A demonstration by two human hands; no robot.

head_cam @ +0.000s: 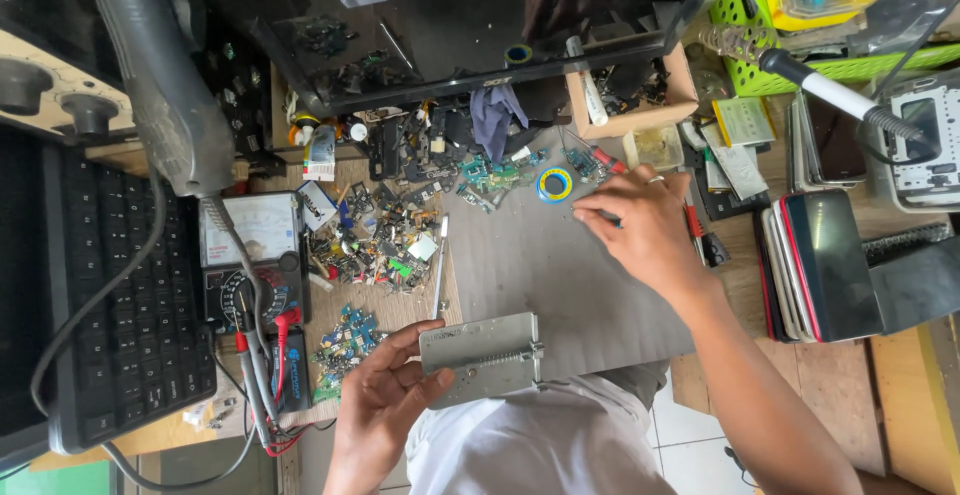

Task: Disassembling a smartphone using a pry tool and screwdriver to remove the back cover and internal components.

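Bench: I look down on a wooden workbench [905, 375] crowded with parts, with a grey mat [560, 275] laid across its middle.
Room: a white tiled floor shows under the bench edge, below my right forearm.
Left of the grip: a multimeter [250, 265] with red and black leads sits just beside my left hand, and a black keyboard [120, 305] lies farther out.
Above the grip: a heap of small electronic scraps [385, 240] spreads over the wood, with thin tweezers [439, 265] lying at the mat's edge.
Holder: a metal plate [482, 355], silver-grey and rectangular with slots and side clamps, sits at the near edge of the mat, partly over my lap.
Left hand [385, 405]: I have it curled round the plate's left end, thumb on top and fingers under, gripping it firmly.
Right hand [645, 230]: it stretches forward over the mat, well apart from the plate, palm down with a ring on one finger; fingertips pinch together on something small, and I cannot tell what.
Near the right hand: a roll of blue and yellow tape [554, 184] lies just beside the fingertips.
Right of that hand: a stack of phones [815, 265] stands on edge, and a soldering iron [840, 95] rests beyond it.
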